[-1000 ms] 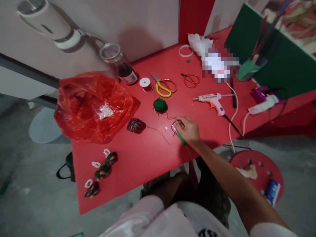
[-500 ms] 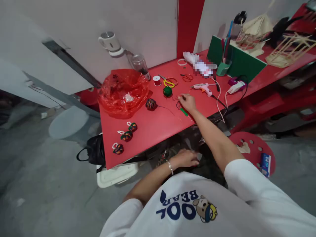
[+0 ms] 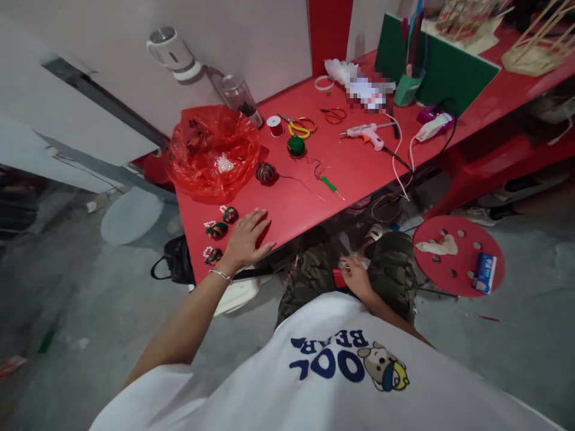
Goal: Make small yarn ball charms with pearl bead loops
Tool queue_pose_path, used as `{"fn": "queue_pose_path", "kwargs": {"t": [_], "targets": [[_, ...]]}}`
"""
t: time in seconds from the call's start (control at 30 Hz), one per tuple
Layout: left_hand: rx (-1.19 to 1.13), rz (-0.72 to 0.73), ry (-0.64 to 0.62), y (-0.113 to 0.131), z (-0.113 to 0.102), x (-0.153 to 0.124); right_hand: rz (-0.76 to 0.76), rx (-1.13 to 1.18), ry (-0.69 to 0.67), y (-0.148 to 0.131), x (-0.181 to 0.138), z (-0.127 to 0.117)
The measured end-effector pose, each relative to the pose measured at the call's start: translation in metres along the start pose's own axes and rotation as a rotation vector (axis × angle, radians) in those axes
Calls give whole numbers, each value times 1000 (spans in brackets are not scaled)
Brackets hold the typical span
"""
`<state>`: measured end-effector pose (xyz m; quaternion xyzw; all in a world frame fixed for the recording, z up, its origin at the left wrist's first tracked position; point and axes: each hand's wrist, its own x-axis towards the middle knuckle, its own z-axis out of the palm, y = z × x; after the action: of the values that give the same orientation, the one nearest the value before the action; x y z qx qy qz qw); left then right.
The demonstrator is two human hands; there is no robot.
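Note:
My left hand (image 3: 246,239) lies flat on the red table (image 3: 296,206) near its front edge, fingers spread, holding nothing. Just left of it sit three small yarn ornaments with bead loops (image 3: 217,230). My right hand (image 3: 356,275) is down at my lap between my knees, fingers curled on a small red object (image 3: 338,278) that I cannot make out. A green-handled crochet hook (image 3: 331,186) and dark wire loop lie on the table. Farther back are a multicolour yarn ball (image 3: 266,173) and a green yarn ball (image 3: 296,145).
A red plastic bag (image 3: 213,149) with beads fills the table's left. Behind lie a thread spool (image 3: 274,125), yellow scissors (image 3: 300,129), red scissors (image 3: 333,114), a pink glue gun (image 3: 365,134) with cables and a green board (image 3: 438,66). A red stool (image 3: 458,254) stands at right.
My right hand let go of the crochet hook and drew back to my lap. My left hand rose from my lap onto the table's front edge. The view pulled back and up.

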<state>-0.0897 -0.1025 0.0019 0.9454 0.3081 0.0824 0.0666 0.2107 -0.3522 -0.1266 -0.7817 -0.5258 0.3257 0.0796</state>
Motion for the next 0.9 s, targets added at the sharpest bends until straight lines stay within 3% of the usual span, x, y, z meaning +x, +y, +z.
{"fn": "queue_pose_path", "kwargs": {"t": [0.13, 0.2, 0.9], "targets": [[-57, 18, 36, 0, 3, 5, 30, -112, -242, -1, 19, 26], [-69, 16, 42, -1, 3, 5, 28, -154, -293, -5, 24, 32], [-108, 5, 98, 0, 9, 0, 99, -221, -202, -12, 28, 46]]}}
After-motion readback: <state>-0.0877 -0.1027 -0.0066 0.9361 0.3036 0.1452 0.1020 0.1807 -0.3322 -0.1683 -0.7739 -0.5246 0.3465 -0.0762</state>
